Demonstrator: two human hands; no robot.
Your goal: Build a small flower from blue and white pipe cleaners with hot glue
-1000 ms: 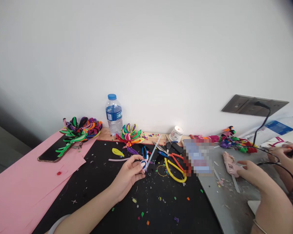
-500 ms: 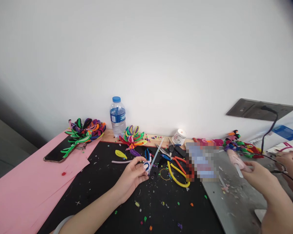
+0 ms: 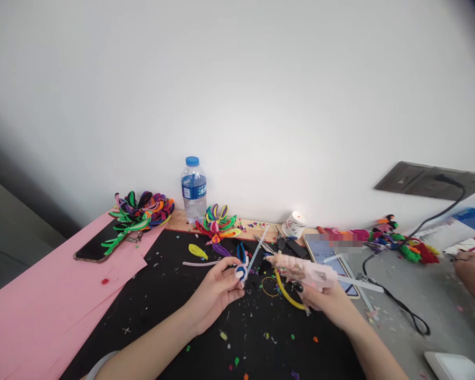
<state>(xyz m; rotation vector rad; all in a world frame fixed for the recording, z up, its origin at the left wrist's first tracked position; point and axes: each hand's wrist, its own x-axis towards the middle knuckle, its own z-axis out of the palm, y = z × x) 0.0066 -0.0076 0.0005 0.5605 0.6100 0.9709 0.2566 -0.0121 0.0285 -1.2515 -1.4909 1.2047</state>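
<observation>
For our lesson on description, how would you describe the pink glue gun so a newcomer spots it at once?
Find the black mat below the white wall. Over its right side, the right hand holds the pink glue gun, tip pointing left. Unlike the flat phone beyond it, it is chunky, with a whitish stick jutting from its rear.

Right phone (image 3: 320,249) screen: digits 04:12:0, last one unclear. Far bottle (image 3: 194,192) label: 冰, rest cut off. Far cup (image 3: 294,226): print too small.
</observation>
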